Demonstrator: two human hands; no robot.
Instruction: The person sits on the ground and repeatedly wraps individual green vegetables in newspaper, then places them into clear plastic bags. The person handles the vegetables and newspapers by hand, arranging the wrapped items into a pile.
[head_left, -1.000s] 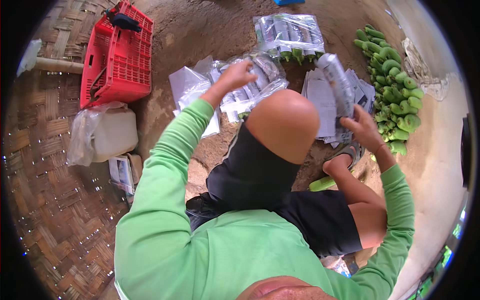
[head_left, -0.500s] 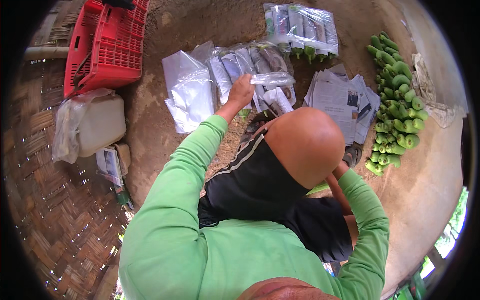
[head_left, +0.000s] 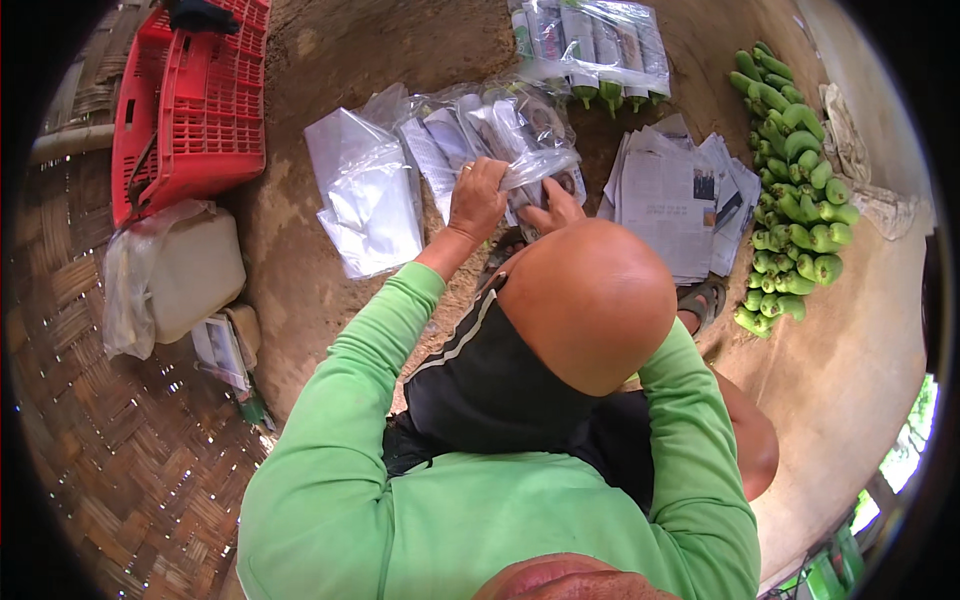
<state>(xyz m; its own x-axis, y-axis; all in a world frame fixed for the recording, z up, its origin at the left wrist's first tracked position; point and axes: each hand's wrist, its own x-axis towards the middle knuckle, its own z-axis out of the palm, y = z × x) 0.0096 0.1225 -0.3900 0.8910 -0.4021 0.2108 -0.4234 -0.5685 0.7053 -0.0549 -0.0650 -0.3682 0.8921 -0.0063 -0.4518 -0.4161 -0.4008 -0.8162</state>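
Note:
My left hand [head_left: 478,197] is closed on the gathered edge of a clear plastic bag [head_left: 540,168]. Inside that bag lie several long vegetables rolled in newspaper [head_left: 505,125], side by side. At the bag's near edge my right hand [head_left: 556,210] has its thumb and forefinger around a newspaper-wrapped vegetable [head_left: 536,197]; my raised knee hides part of that hand. Left of the filled bag, flat clear plastic bags [head_left: 368,190] lie in a pile on the ground.
A second filled bag [head_left: 600,50] lies beyond, green stem ends showing. Newspaper sheets [head_left: 660,210] are stacked to the right, beside a long heap of green vegetables [head_left: 795,190]. On the left are a red plastic crate [head_left: 205,110], a pale jerrycan [head_left: 205,265] and a woven bamboo wall [head_left: 110,430].
My right hand has come up from beside my lower leg to the bag's near edge. My left hand still grips the plastic, slightly lower in view. The view has shifted a little.

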